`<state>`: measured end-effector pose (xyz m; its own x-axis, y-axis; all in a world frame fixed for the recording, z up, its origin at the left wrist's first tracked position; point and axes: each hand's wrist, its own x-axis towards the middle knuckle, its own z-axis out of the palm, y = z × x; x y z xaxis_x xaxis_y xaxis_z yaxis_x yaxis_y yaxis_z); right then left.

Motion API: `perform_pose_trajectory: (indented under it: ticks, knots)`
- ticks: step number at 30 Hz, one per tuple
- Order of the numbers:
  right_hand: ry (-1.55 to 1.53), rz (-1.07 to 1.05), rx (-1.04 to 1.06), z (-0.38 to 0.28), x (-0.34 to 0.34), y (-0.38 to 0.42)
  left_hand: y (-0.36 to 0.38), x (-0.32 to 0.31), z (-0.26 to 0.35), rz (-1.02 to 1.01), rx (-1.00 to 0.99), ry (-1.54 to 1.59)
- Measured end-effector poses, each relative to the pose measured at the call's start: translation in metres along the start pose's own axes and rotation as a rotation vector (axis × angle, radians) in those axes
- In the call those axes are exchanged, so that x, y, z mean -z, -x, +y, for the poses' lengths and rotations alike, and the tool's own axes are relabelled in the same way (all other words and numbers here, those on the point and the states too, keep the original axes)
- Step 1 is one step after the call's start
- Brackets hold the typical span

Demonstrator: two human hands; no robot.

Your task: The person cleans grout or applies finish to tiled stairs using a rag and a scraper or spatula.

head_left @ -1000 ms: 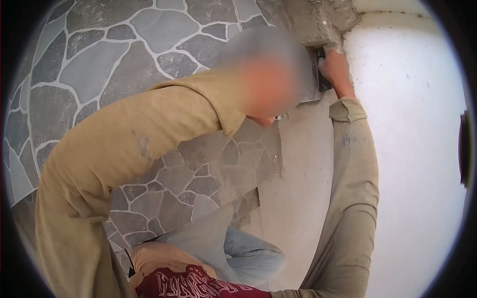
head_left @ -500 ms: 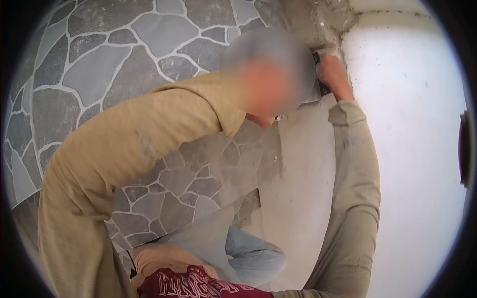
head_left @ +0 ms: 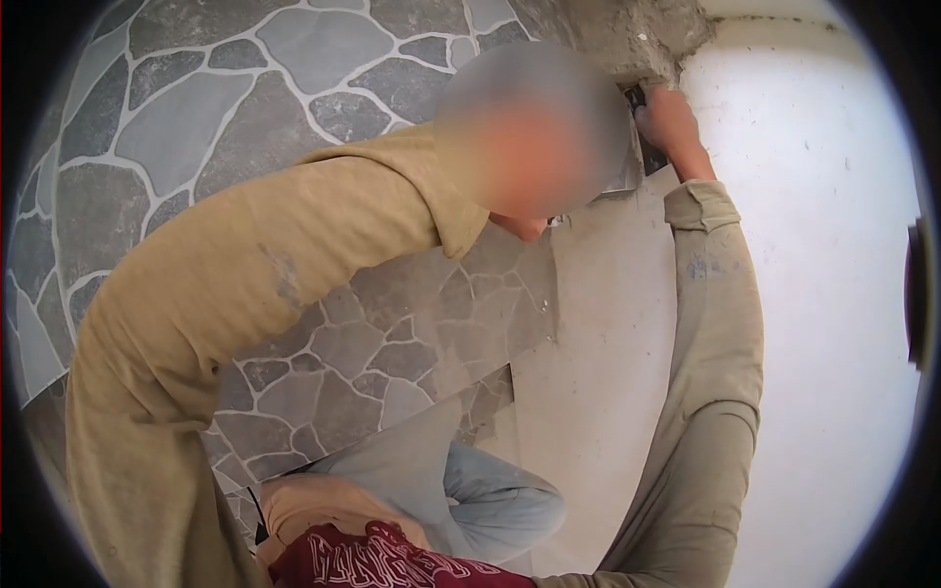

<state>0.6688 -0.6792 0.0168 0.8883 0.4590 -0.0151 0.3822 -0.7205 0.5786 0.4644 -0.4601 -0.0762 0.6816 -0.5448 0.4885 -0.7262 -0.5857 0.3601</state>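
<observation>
A blurred patch covers most of my left hand (head_left: pixel 521 227), at the end of the tan sleeve on the left. Only a small part of the hand shows below the patch, beside a tile edge, so its grip is hidden. My right hand (head_left: pixel 670 122) is closed near the corner at the upper right. Its fingers are curled against a dark, narrow thing (head_left: pixel 654 157), which is too covered to identify. A grey piece with a pale edge (head_left: pixel 621 184) lies between the blur and this hand.
Stone-patterned tiles (head_left: pixel 186 132) spread over the left and centre. A bare cement strip (head_left: pixel 603 314) runs beside the white wall (head_left: pixel 823 294). Rough mortar (head_left: pixel 637 39) lies at the top corner. My bent leg (head_left: pixel 500 505) and red shirt (head_left: pixel 382 563) show at the bottom.
My right hand and sleeve have shifted slightly right and up in the view. More of the dark thing beside the hand shows. The left sleeve has moved slightly left.
</observation>
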Motion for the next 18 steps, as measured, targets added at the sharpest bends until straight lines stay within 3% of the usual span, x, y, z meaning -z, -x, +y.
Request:
perform_pose_trajectory:
  ticks: [4,6,10,12,16,18]
  knots:
    - [0.085,-0.115,0.101,-0.002,0.008,-0.002,-0.001,0.0,-0.002,-0.04,0.008,-0.002]
    - [0.0,-0.017,0.006,0.007,0.01,0.013,0.001,-0.002,-0.003,0.001,-0.006,0.013]
    - [0.095,-0.161,0.037,0.016,-0.002,0.087,-0.001,-0.001,-0.001,-0.022,0.013,-0.005]
    - [-0.062,-0.126,-0.164,0.018,0.01,0.119,-0.001,-0.001,0.0,-0.024,0.022,-0.012]
    - [-0.02,-0.107,-0.268,0.002,0.007,0.129,0.001,-0.005,0.0,0.04,-0.005,0.001]
    - [-0.083,-0.104,-0.313,-0.018,-0.012,0.119,-0.002,-0.002,0.001,-0.027,0.017,-0.013]
